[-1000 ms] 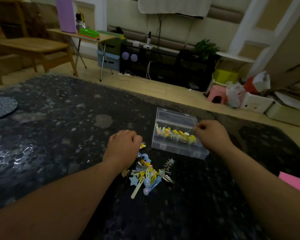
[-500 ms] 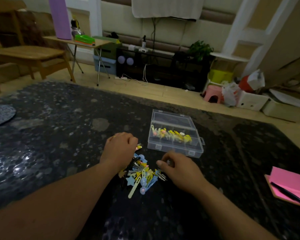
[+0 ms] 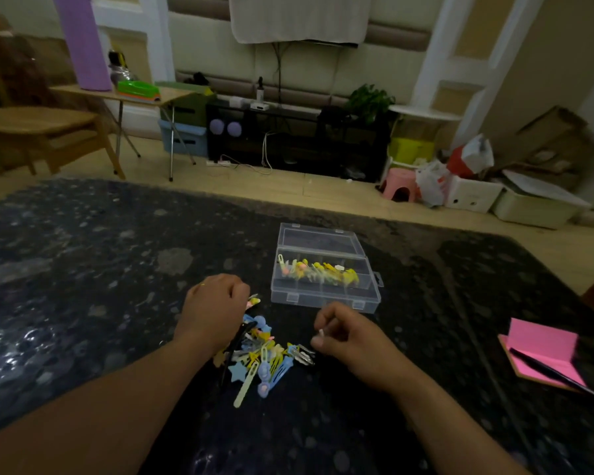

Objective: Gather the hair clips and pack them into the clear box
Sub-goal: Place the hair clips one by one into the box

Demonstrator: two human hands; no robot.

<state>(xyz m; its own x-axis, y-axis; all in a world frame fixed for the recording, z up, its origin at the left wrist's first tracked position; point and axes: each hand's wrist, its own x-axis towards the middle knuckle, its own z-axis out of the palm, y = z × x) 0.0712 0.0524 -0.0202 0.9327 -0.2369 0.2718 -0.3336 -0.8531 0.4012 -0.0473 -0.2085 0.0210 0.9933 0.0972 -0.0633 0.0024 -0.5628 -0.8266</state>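
Plenty of clips (image 3: 266, 358) sit piled on the dark surface (image 3: 83, 269), just in front of the open box (image 3: 323, 298), which has a row inside. Left hand (image 3: 215, 310) is curled over the pile's far edge, gripping a few. Right hand (image 3: 352, 341) pinches one pale clip (image 3: 321, 334) beside the pile.

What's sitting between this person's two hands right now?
The head view shows a loose pile of hair clips between the left hand and the right hand, its left edge partly hidden by the left hand.

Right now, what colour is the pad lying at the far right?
The pad is pink, seen best in the head view.
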